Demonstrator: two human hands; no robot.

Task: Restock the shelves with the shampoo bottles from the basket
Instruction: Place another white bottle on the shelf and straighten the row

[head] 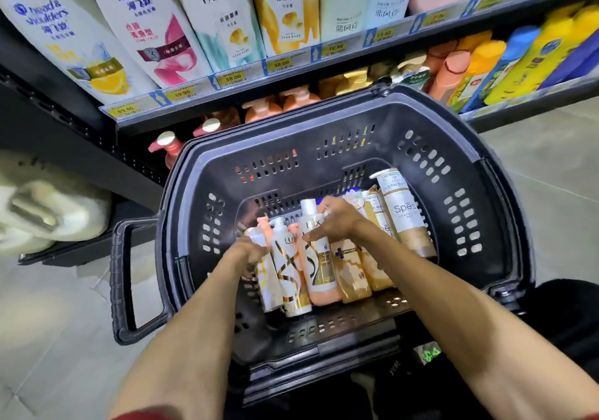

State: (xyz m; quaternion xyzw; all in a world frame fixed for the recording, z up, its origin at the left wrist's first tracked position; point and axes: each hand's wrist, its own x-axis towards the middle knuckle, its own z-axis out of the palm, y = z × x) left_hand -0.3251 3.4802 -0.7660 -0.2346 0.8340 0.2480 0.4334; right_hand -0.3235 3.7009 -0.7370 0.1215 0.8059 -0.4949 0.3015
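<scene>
Head view: where are our hands now?

Both are down inside the dark basket [453, 160]. Our left hand [251, 252] has its fingers curled round the upper part of the leftmost white-and-gold bottle [270, 286].

And the right one?

Our right hand [338, 222] grips the Lux bottle [319, 264] near its neck, with the thumb across the front and the fingers on the far side.

What do we see around the hands?

Between the two hands lies a second Lux bottle [288, 273], touching its neighbours. To the right of the right hand the row continues and ends with the Spes bottle [408, 215]. All the bottles lie on the basket floor, tops pointing away from us.

And the shelves?

The shelves [291, 61] are beyond the hands, past the far rim of the basket. Large Pantene bottles [223, 14] stand on the upper one, and pump bottles [293, 100] stand on the lower one.
</scene>
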